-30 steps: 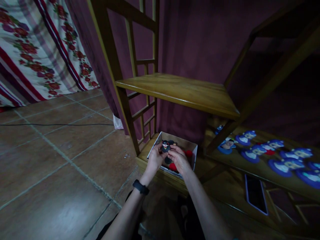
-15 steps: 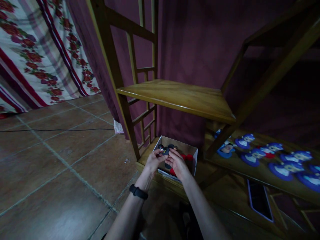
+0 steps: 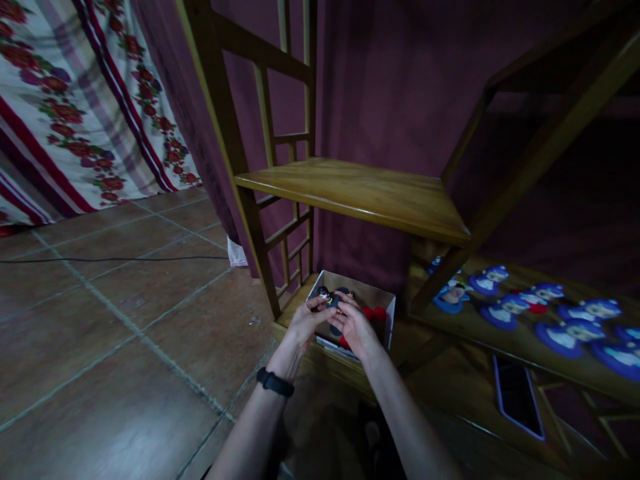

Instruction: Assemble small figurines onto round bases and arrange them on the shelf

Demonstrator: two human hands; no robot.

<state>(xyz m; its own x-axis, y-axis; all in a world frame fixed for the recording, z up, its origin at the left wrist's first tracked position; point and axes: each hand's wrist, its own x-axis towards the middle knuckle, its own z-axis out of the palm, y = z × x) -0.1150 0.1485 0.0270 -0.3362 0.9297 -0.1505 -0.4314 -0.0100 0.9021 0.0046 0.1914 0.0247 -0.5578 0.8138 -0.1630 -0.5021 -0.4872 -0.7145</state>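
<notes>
My left hand [image 3: 306,321] and my right hand [image 3: 354,325] meet over an open cardboard box [image 3: 391,313] on the low shelf. Between their fingertips is a small dark figurine [image 3: 330,301] with a black-and-white head and a yellow detail; both hands are closed on it. Fingers cover part of its body. Inside the box, below and behind my hands, lie red round pieces [image 3: 379,313] and dark pieces, partly hidden by my right hand. A black wristband [image 3: 275,383] sits on my left wrist.
A wooden shelf board [image 3: 350,190] juts out above the box. To the right, several blue-and-white figurines [image 3: 506,311] stand on another shelf, with a dark purple-rimmed tray-like object [image 3: 519,397] below. A cable [image 3: 115,260] crosses the tiled floor at left.
The fingers of my right hand have shifted slightly around the figurine. Otherwise hands, box and shelves stay almost where they were.
</notes>
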